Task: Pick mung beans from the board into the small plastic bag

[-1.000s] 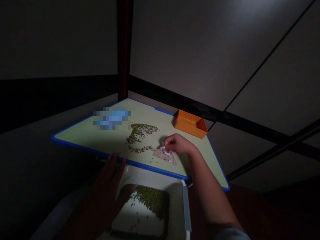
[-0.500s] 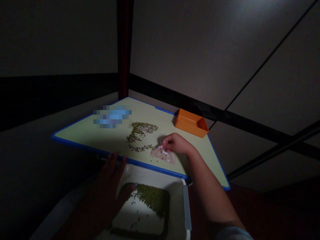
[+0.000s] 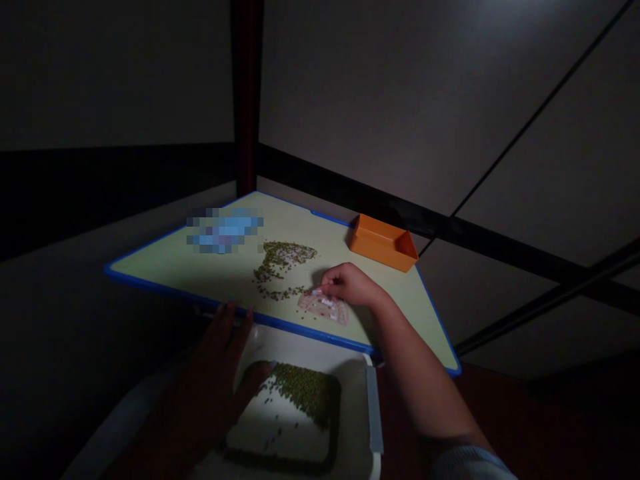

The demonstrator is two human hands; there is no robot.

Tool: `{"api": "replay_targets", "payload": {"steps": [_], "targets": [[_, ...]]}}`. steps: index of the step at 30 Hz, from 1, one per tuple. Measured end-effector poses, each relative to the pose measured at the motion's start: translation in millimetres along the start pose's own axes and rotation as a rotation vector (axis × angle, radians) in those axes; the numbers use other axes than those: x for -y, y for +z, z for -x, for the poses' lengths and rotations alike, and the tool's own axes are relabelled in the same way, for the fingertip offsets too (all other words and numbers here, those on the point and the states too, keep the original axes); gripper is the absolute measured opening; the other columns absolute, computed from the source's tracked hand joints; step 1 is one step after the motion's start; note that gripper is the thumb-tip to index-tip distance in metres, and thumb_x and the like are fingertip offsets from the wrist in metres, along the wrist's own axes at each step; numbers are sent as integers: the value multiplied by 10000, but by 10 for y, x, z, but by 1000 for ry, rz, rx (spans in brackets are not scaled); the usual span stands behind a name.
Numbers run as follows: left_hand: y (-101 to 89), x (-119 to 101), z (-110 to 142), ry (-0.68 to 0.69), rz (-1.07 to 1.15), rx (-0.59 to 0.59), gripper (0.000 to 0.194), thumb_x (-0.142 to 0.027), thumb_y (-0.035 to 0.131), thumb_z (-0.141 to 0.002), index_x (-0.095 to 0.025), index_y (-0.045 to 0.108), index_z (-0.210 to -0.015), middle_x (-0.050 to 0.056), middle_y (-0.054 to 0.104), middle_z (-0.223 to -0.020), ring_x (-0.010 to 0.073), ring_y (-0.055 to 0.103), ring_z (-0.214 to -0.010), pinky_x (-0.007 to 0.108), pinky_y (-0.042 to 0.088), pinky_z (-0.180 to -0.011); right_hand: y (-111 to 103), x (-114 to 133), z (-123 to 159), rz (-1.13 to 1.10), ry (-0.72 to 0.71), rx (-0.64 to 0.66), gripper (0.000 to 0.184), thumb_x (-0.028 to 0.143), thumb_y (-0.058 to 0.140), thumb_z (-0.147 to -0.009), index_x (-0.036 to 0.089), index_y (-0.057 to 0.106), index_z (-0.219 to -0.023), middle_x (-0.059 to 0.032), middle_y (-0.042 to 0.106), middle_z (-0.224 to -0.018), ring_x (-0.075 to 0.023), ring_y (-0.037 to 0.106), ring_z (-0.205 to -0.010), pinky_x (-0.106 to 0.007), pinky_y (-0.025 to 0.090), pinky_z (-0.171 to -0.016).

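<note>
My right hand (image 3: 347, 283) pinches the upper edge of a clear pinkish protractor (image 3: 325, 309), which lies against the pale tabletop (image 3: 210, 277). Just left of it, small green beans (image 3: 286, 255) are spread in a curved patch, with a few loose ones by the protractor's near edge. My left hand (image 3: 220, 360) is dark, its fingers stretched apart, with the tips at the table's blue front edge. Its thumb reaches over a white bin (image 3: 363, 400) below the table, where more green beans (image 3: 305, 393) lie on the bottom.
An orange open box (image 3: 383, 245) stands at the table's back right corner. A blurred-out blue item (image 3: 227, 232) lies at the left. Walls close in the far side of the table, and the room is dim.
My right hand has slid the protractor slightly left, closer to the bean patch. My left hand stays where it was.
</note>
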State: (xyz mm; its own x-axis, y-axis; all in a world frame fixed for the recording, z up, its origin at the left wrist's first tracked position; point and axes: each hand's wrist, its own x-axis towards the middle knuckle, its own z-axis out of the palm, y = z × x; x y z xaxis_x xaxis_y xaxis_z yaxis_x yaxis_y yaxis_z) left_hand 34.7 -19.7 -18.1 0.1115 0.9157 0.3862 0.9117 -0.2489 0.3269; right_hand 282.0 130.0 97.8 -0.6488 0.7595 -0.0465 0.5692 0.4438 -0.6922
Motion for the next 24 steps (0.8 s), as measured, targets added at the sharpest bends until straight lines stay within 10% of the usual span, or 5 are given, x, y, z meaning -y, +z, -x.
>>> {"api": "replay_targets", "payload": {"steps": [24], "targets": [[47,38,22,15,-4,-13,832,-579,480,-843,-240,147,-1527,111,12,-1652,368,145,-1489,544,292,-1143,-49,-79,20,-14,-3,138,180,258,681,-779,140,642,-649,44,574,-539,-83,482,-538,-221,359,-589]]}}
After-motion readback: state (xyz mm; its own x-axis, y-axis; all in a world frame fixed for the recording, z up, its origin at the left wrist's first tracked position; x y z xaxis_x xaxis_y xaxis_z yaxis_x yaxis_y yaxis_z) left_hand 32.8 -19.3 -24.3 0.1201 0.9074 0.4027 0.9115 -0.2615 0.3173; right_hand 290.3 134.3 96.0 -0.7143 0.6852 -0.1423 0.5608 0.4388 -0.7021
